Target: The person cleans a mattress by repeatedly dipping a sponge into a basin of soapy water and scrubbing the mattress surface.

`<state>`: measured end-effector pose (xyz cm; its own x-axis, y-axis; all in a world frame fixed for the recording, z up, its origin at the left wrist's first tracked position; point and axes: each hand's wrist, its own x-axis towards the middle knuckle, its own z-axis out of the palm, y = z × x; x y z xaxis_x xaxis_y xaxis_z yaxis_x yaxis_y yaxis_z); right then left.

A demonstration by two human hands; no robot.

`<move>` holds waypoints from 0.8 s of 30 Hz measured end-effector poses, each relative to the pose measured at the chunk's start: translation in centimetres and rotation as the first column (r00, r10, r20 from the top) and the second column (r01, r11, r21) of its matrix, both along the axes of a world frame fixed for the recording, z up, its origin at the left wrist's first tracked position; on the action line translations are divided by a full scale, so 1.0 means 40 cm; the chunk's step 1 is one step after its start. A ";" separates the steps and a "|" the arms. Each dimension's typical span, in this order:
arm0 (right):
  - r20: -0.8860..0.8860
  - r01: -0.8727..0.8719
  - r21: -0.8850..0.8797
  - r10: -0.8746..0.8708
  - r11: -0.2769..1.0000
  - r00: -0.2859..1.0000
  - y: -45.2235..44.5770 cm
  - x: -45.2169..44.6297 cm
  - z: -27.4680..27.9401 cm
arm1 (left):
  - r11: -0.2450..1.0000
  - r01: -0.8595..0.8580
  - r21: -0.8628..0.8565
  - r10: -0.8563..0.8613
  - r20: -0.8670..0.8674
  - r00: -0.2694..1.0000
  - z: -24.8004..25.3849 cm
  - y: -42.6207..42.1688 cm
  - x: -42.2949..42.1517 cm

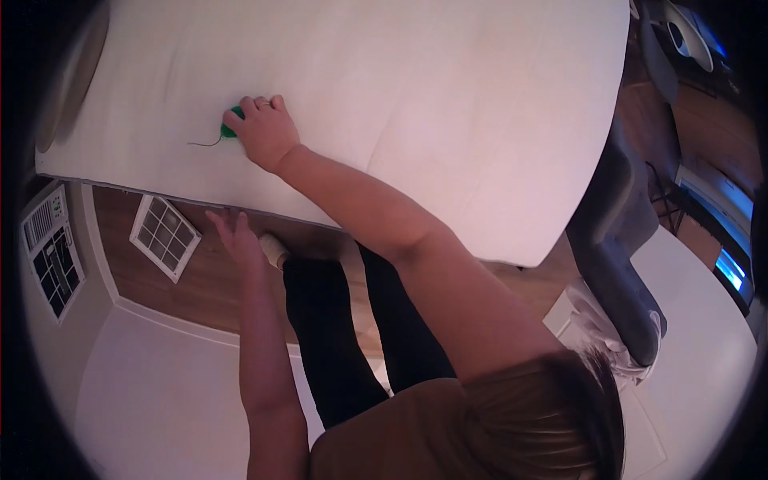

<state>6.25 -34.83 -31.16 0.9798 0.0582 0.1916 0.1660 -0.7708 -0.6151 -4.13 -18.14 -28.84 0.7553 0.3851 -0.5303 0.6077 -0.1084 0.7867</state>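
Observation:
My right hand (268, 132) reaches over a large white surface (448, 104), its fingers curled on a small green object (233, 123). A thin dark strand trails from the green object across the white surface. The green object's far side is covered by my fingers, so its full shape is hidden. Below the near edge of the white surface, my left hand (236, 238) hangs with its fingers apart and holds nothing.
A white gridded frame (166, 237) lies on the wooden floor, near a wall vent (54, 252). A grey sofa-like piece (616, 240) stands at the right, with crumpled cloth (600, 324) by it. A rounded pale object (74, 80) is at the upper left.

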 end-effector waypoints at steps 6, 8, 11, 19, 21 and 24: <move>-0.252 0.052 -0.299 -0.131 0.953 0.959 -0.560 -0.509 0.023 | 0.999 0.022 0.043 -0.020 -0.047 0.999 0.046 -0.005 0.017; -0.383 0.058 -0.552 -0.315 0.832 0.868 -0.686 -0.652 0.163 | 0.998 -0.027 0.060 0.029 -0.032 0.999 0.175 -0.008 0.064; -0.566 0.126 -0.601 -0.532 0.789 0.629 -0.763 -0.717 0.307 | 0.984 -0.014 0.175 -0.079 0.515 0.854 0.515 0.083 0.223; -0.268 0.421 -0.344 -0.517 0.839 0.813 -0.578 -0.432 0.581 | 0.732 -0.397 0.554 -0.266 0.768 0.583 1.316 0.580 0.178; -0.245 0.407 -0.283 -0.476 0.868 0.845 -0.512 -0.350 0.616 | 0.666 -0.457 0.590 -0.254 0.755 0.605 1.393 0.684 0.117; -0.200 0.392 -0.228 -0.436 0.891 0.877 -0.449 -0.267 0.664 | 0.632 -0.491 0.600 -0.224 0.748 0.625 1.442 0.803 0.065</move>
